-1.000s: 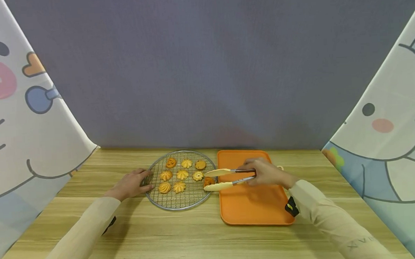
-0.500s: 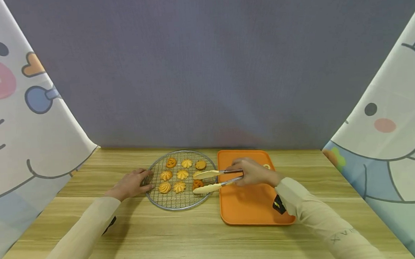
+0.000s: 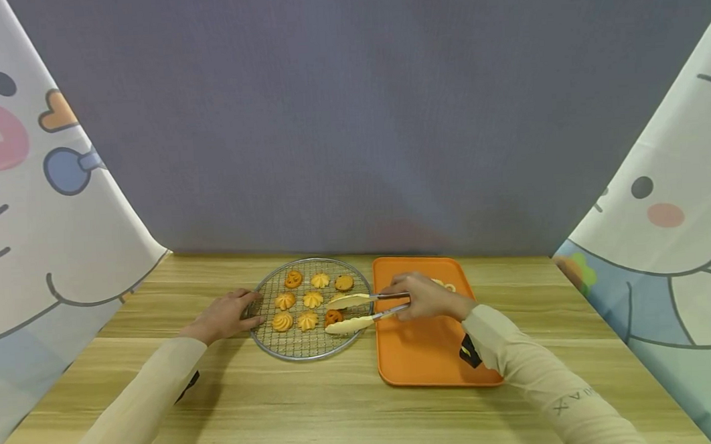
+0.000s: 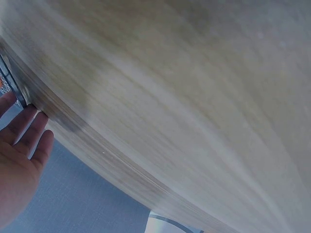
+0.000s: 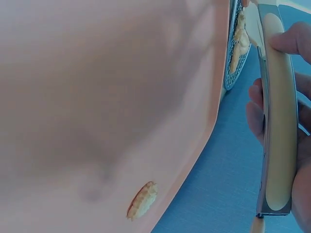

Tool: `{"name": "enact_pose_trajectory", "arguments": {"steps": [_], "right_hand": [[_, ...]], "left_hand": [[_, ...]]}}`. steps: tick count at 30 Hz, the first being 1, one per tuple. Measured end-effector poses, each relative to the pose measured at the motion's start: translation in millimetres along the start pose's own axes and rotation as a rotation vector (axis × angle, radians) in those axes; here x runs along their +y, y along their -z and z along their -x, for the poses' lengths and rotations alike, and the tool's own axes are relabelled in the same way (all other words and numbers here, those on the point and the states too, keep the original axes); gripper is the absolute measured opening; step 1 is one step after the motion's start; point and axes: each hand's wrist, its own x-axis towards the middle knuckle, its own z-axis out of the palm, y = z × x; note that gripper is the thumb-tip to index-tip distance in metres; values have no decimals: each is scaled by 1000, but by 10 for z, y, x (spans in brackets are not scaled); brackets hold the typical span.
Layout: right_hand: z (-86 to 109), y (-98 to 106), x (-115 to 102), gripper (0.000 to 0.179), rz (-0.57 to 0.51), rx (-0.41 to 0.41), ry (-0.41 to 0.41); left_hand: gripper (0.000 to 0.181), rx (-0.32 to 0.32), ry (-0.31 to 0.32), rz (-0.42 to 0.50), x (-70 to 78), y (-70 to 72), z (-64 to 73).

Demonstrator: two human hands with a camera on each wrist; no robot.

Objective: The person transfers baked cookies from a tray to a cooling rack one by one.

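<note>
In the head view, my right hand [image 3: 422, 295] grips a pair of tongs [image 5: 279, 116] over the orange tray [image 3: 438, 358]. The cream tips of the tongs reach left over the round wire rack [image 3: 302, 356]. A dark brown cookie [image 3: 334, 317] sits between those tips, low over the mesh. Several golden piped cookies [image 3: 312, 299] lie in rows on the rack; the tongs partly cover one of them. My left hand [image 3: 230, 314] touches the rack's left rim, its fingers extended in the left wrist view, fingertips right at the rim.
A pale cookie [image 5: 142, 200] lies on the tray, partly hidden behind my right hand in the head view. Tray and rack stand close side by side on the wooden table [image 3: 281, 413]. A grey partition [image 3: 350, 115] rises along the table's back edge.
My right hand has moved left with the tongs, bringing the brown cookie from the rack's right rim further in over the mesh. My left hand has stayed at the rim.
</note>
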Motion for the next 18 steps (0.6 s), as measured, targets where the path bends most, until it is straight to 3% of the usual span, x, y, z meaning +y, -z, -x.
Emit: {"name": "enact_pose_trajectory", "arguments": {"steps": [18], "right_hand": [[7,-8,11,49,-28,-21,-34]], "left_hand": [[49,5,1,2,6,2,10]]}}
